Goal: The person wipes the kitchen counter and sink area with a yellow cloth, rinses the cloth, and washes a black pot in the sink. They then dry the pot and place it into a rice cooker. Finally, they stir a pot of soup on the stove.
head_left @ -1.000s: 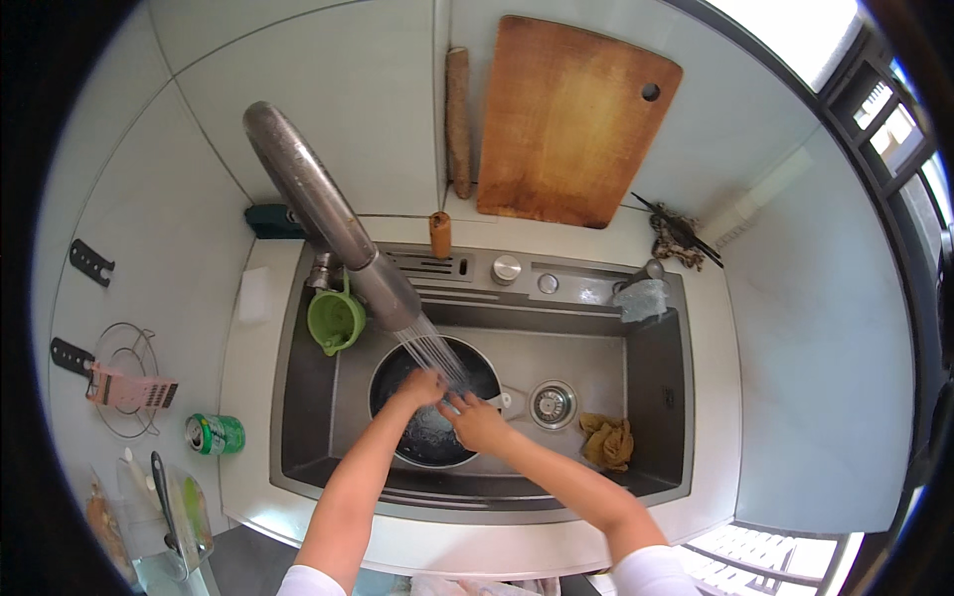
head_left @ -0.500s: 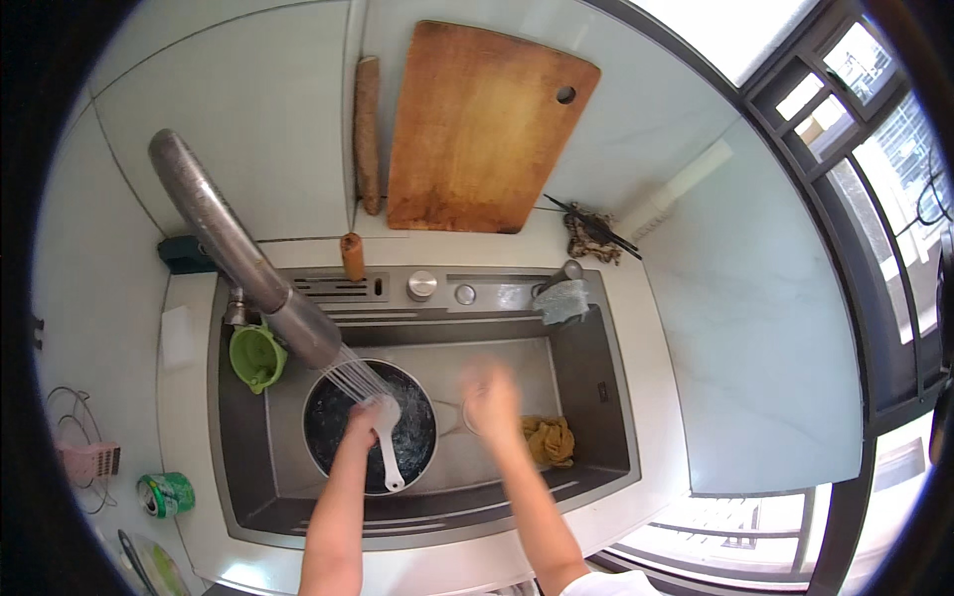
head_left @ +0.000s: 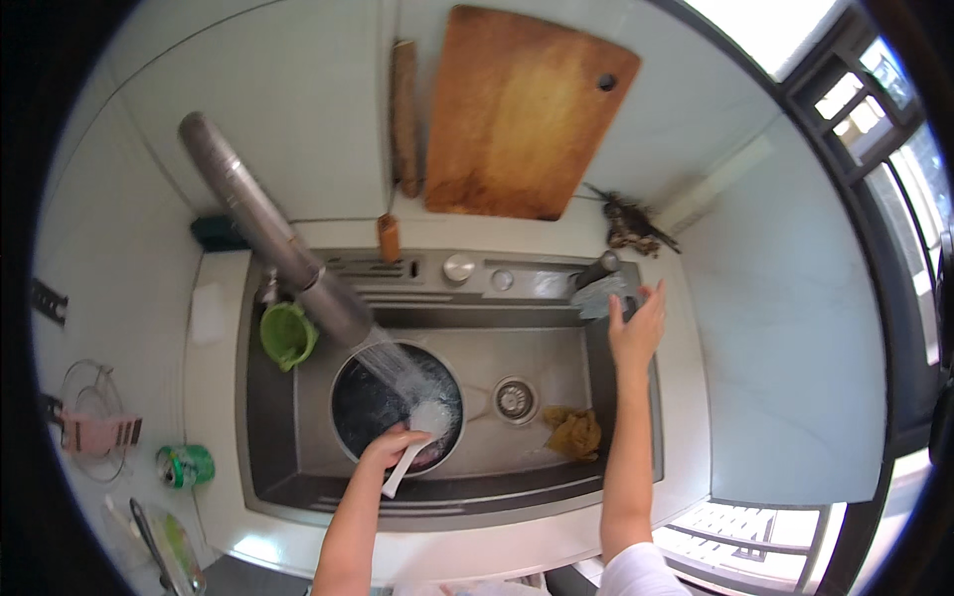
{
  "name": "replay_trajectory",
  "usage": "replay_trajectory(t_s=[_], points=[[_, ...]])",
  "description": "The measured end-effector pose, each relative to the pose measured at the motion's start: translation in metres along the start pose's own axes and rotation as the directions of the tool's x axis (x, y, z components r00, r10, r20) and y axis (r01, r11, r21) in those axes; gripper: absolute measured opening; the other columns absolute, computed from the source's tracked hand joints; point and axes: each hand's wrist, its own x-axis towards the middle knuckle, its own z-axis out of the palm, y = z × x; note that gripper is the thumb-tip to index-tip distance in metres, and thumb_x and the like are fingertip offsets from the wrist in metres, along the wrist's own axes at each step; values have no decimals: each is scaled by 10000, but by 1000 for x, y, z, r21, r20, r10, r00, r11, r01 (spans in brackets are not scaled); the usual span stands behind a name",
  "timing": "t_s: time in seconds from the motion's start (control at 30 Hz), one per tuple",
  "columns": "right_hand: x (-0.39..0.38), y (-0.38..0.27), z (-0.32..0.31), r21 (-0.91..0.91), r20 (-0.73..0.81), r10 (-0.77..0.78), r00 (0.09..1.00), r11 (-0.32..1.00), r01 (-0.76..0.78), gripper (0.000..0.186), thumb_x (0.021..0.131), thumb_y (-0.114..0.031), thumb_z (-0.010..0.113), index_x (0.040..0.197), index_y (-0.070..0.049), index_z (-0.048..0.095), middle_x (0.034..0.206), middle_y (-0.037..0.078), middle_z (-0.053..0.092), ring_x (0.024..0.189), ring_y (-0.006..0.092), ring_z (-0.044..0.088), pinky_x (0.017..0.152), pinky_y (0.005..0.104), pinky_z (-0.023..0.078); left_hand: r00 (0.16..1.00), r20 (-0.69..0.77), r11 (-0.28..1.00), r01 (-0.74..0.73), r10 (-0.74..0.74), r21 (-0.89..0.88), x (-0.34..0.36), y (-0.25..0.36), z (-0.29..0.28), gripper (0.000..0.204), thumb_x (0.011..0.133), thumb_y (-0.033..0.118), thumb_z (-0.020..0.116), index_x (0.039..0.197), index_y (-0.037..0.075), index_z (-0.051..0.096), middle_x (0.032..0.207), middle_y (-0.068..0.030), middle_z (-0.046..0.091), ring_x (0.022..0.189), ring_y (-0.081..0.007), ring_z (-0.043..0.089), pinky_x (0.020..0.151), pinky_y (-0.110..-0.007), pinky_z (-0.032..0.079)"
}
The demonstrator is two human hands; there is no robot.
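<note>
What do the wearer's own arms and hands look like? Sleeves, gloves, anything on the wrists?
The left hand and right hand are bare, no gloves. Both forearms are bare, with no watch or bracelet visible. A plain white sleeve shows on the right arm; no left sleeve is in view. Rings: too blurred to tell.

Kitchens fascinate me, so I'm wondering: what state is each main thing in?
Tap: running
Dark pan: upright, water inside
White spoon: gripped by its handle
Left hand: closed on the spoon
Right hand: open, near the grey cloth
Cutting board: propped upright
Brown cloth: crumpled
</note>
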Motion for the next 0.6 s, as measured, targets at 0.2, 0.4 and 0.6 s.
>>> replay_trajectory(t_s=[0.2, 0.4, 0.6], points=[[-8, -52, -22, 282, 26, 170, 985, 944, -170, 134, 835, -127, 592, 908, -27, 541, 794, 130, 583, 764, 298, 589, 649, 369, 473, 950, -258, 985, -166, 174, 54, -11, 17, -9, 355, 875, 59, 513, 1210, 83, 399, 964, -153, 614, 725, -228, 652, 576, -315, 553], [-178, -178, 17, 494, 675, -589, 444, 808, 321, 141, 803, -88, 489, 926, -69, 555, 816, 169, 593, 777, 329, 605, 673, 442, 470, 939, -318, 934, -7, 129, 358, 0, 24, -26, 255, 913, 184, 394, 1123, 49, 445, 801, -138, 583, 509, -198, 547, 370, -306, 410], [-273, -206, 75, 706, 701, -563, 437, 634, -316, 172, 779, -108, 588, 928, -48, 525, 903, 211, 604, 839, 407, 586, 725, 460, 468, 908, -395, 982, -78, 141, 173, -32, 21, -22, 525, 905, 596, 288, 1045, 131, 486, 582, -31, 464, 399, -114, 402, 336, -246, 333]])
